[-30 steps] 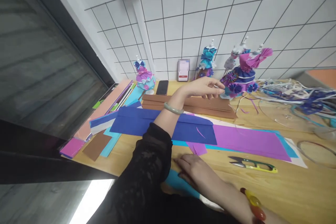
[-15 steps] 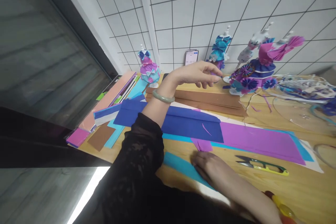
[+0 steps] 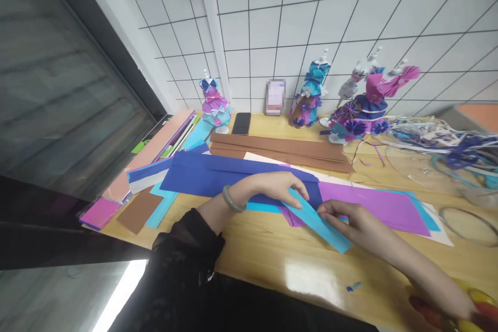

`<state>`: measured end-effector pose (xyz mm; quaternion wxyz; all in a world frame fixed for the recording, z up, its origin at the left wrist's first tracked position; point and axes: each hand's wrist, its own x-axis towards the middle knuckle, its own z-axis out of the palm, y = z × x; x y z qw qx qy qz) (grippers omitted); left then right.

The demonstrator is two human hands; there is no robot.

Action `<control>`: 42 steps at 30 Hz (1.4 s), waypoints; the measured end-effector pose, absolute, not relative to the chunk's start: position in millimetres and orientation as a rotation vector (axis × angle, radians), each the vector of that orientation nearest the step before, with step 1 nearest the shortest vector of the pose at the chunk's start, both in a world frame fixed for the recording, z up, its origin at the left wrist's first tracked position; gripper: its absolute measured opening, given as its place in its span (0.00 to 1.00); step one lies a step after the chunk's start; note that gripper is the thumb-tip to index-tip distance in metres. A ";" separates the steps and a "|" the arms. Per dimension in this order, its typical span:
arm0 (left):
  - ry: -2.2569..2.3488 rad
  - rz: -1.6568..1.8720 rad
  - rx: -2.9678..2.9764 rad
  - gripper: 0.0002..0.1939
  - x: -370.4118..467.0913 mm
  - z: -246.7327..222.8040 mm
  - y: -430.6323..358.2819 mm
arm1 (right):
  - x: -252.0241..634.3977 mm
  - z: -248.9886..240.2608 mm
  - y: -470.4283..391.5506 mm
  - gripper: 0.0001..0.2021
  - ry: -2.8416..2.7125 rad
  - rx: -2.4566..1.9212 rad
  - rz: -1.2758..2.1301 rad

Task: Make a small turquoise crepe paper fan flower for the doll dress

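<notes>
1. Two hands meet on my feed over one light-blue paper strip [image 3: 317, 220], which lies slanted on the wooden table [image 3: 272, 254], just in front of the dark-blue sheet [image 3: 233, 174] and purple sheet [image 3: 373, 207].
2. My left hand [image 3: 278, 187] pinches the strip's upper end, fingers curled.
3. My right hand [image 3: 352, 220] pinches its right edge near the middle.
4. Paper dolls [image 3: 360, 104] stand along the tiled wall.
</notes>
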<state>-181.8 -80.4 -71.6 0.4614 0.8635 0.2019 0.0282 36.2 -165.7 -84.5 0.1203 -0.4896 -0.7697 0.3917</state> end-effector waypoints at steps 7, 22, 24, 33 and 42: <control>0.825 0.367 2.020 0.15 -249.4 -32.2 -57.7 | 28.5 -102.4 -163.6 0.15 -2.223 -1.428 0.842; 0.863 0.510 1.685 0.15 -238.0 -59.3 -49.6 | 11.5 -112.4 -175.8 0.13 -2.602 -1.078 0.438; 0.792 0.326 1.718 0.15 -229.2 -66.5 -52.8 | 24.4 -106.9 -173.9 0.13 -2.456 -1.200 0.605; 0.735 0.197 1.868 0.11 -172.5 -107.6 -87.7 | 58.7 -107.9 -171.0 0.20 -1.744 -1.561 1.085; 1.158 0.521 2.260 0.20 -192.7 -101.8 -62.4 | 106.0 -117.4 -167.4 0.18 -1.696 -1.777 0.853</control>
